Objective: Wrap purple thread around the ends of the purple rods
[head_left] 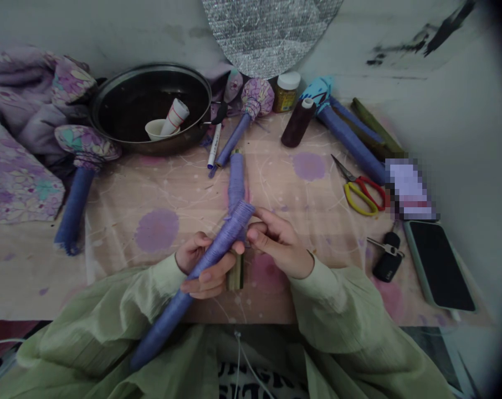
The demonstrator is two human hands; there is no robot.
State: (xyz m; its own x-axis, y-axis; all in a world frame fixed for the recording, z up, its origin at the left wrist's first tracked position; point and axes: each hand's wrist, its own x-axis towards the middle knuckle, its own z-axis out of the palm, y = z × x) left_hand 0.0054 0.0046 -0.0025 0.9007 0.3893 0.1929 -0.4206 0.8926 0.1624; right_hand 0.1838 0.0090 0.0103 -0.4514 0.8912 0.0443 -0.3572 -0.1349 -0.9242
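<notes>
A long stick wound in purple-blue thread [220, 246] slants up from my lap across the table's front edge. My left hand [211, 274] is wrapped round its upper half. My right hand [282, 246] is at the stick's upper end, thumb and fingers closed together; what they pinch is too small to make out. Beneath lies a second thread-wound piece [236, 177], partly covered by the held stick. A bare greenish piece [235, 274], perhaps its lower end, shows below my left fingers.
Behind are a black pan [122, 133] holding paper cups, a marker [214, 147], a dark thread spool [297, 124] and a jar [286, 94]. Cloth-headed sticks [78, 194] lie around. Scissors [361, 191], keys [388, 257] and a phone [440, 266] lie at right.
</notes>
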